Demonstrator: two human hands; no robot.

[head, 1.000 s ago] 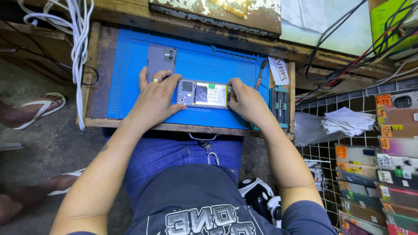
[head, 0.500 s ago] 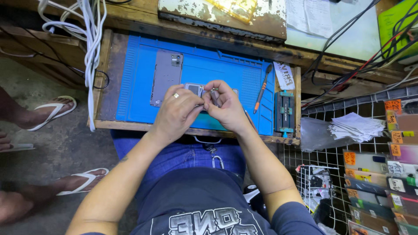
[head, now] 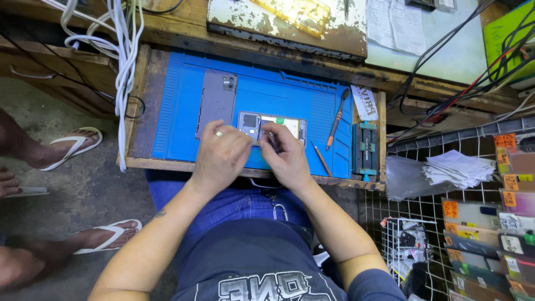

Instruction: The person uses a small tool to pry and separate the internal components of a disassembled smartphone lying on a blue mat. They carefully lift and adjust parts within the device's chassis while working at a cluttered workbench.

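Low in the centre, left hand (head: 221, 156) curled on the near edge of an opened phone (head: 271, 127) on the blue mat (head: 178, 100), right hand (head: 287, 158) pinching a thin tool at it, grey back cover (head: 217, 103) beyond, orange-handled screwdriver (head: 336, 119) right.

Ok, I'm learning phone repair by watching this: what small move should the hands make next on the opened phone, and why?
Probably keep the left hand pressing the opened phone flat on the blue mat while the right hand works its thin tool at the phone's lower middle. Both hands are already on the phone, with its back cover set aside; what the tip touches is hidden.
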